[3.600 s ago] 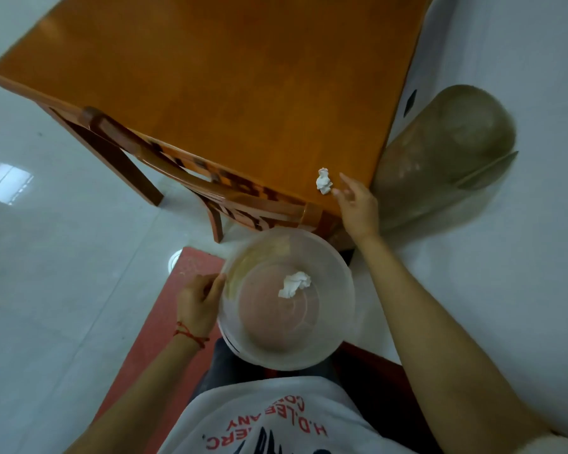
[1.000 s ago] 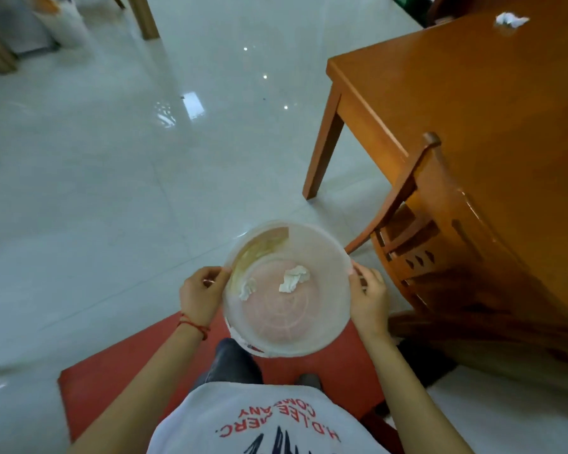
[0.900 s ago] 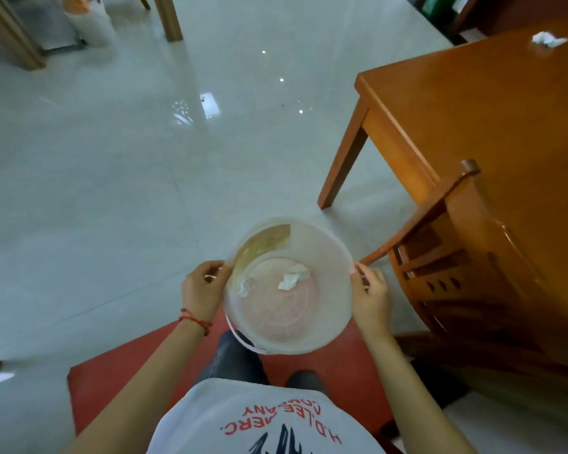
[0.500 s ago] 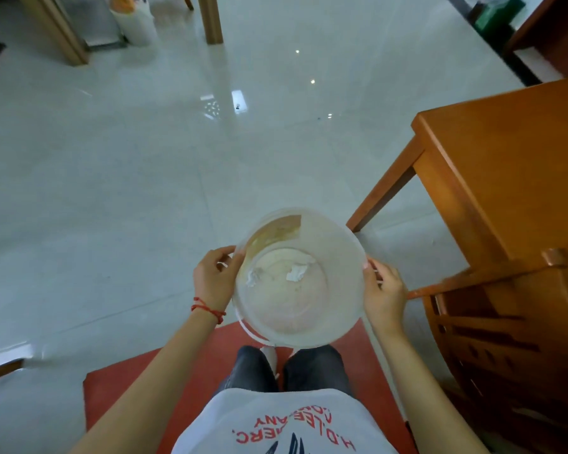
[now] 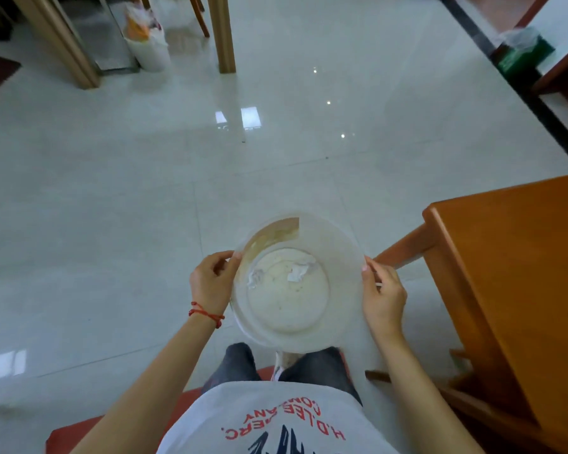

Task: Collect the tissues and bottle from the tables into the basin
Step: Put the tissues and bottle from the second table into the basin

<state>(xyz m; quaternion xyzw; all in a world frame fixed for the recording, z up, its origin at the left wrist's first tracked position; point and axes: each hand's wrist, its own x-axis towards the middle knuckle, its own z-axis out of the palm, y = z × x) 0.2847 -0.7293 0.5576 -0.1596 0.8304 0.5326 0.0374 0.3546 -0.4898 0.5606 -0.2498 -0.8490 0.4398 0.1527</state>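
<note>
I hold the clear plastic basin [image 5: 338,309] in front of my waist with both hands. My left hand [image 5: 210,283] is closed on its left rim, thumb over the edge and fingers curled beneath; a red string bracelet [image 5: 206,313] sits on that wrist. My right hand [image 5: 382,294] is closed on the right rim in the same way, thumb on top.

Between my hands, inside the basin, lie two crumpled tissues: a larger tissue [image 5: 297,272] near the middle of the bottom, towards the far side, and a smaller tissue [image 5: 254,276] closer to my left hand, against the wall. A brownish patch [image 5: 276,232] shows on the far-left wall of the basin.

Below the basin are my dark trousers, my white shirt with red lettering [image 5: 282,421], and a red mat [image 5: 177,411] on the pale glossy floor [image 5: 112,208].

Just beyond my right hand stands an orange wooden table [image 5: 522,273]; I see only its near corner and one leg.

Far ahead, well beyond the grip, a white lined bin [image 5: 148,44] stands among wooden legs, and a green box [image 5: 523,52] sits at the far right. No bottle is in view.
</note>
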